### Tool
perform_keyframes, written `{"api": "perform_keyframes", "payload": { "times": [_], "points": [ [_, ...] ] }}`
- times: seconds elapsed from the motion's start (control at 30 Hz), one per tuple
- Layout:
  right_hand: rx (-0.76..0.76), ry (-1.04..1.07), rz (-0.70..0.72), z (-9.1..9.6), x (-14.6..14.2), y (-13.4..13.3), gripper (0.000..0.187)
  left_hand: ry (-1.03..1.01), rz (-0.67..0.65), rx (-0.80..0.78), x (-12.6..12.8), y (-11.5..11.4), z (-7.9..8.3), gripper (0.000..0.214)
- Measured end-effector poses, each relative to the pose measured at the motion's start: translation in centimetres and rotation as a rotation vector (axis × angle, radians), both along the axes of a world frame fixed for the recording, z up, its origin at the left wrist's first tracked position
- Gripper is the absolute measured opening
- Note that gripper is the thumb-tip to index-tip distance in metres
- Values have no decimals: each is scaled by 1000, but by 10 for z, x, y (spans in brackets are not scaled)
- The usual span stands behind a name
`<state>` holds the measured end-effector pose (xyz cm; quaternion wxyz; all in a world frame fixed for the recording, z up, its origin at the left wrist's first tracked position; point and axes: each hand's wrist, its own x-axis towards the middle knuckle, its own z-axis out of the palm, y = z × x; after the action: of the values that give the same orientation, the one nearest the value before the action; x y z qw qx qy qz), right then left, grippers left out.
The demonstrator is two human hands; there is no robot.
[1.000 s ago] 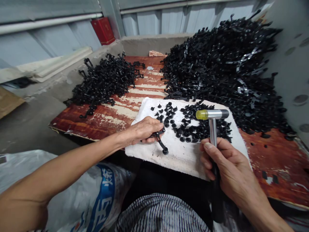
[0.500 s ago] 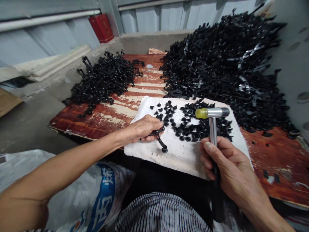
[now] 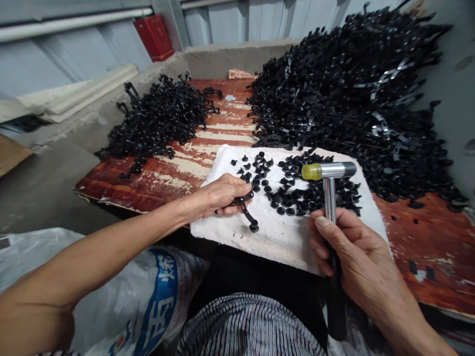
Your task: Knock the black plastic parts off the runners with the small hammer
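Note:
My left hand point(image 3: 226, 195) is closed on a black jointed bracket point(image 3: 248, 213), whose one arm points down and ends in a round cap over the white cloth point(image 3: 230, 227). The rest of the bracket is hidden by my fingers. In my right hand point(image 3: 345, 242), wrapped round its black handle, is a mallet point(image 3: 329, 195) held upright, with a shiny metal neck and a head that is yellow at one end and dark at the other. Small black round caps point(image 3: 293, 198) with stems lie scattered on the cloth between my hands, partly behind the mallet.
A large heap of black brackets point(image 3: 334, 89) rises at the back right, and a smaller heap point(image 3: 159, 118) lies at the left of the worn red-brown board point(image 3: 200, 163). A red box point(image 3: 154, 38) stands by the wall. A white plastic bag point(image 3: 111, 291) is below left.
The view has shifted slightly. Both hands keep their grip, and the bracket and mallet stay nearly where they were.

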<state>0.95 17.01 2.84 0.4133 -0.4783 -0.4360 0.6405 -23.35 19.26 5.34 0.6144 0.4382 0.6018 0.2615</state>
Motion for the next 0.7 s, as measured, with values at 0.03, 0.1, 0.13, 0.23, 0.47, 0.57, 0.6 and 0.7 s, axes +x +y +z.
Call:
{"api": "perform_keyframes", "payload": {
  "times": [0.03,0.1,0.13,0.23,0.47,0.57,0.6,0.7],
  "points": [
    [0,0,1,0,0,0,32,-7,3,2,0,0,-1,36],
    [2,0,-1,1,-1,0,32,-12,8,-1,0,0,-1,35],
    [5,-1,-3,2,-2,0,32,-7,11,-6,0,-1,0,35],
    [22,-2,-12,2,-1,0,34,13,15,-23,2,-1,3,36],
    [31,-12,1,-2,2,-1,31,27,-5,-22,2,0,3,33],
    [53,-8,-2,-1,0,-1,30,35,-14,-22,1,0,2,33],
    [53,-8,-5,-1,0,-1,30,33,-14,-20,1,0,2,34],
    [38,-6,-9,1,-1,0,31,7,-15,-7,1,0,1,35]
  ]
}}
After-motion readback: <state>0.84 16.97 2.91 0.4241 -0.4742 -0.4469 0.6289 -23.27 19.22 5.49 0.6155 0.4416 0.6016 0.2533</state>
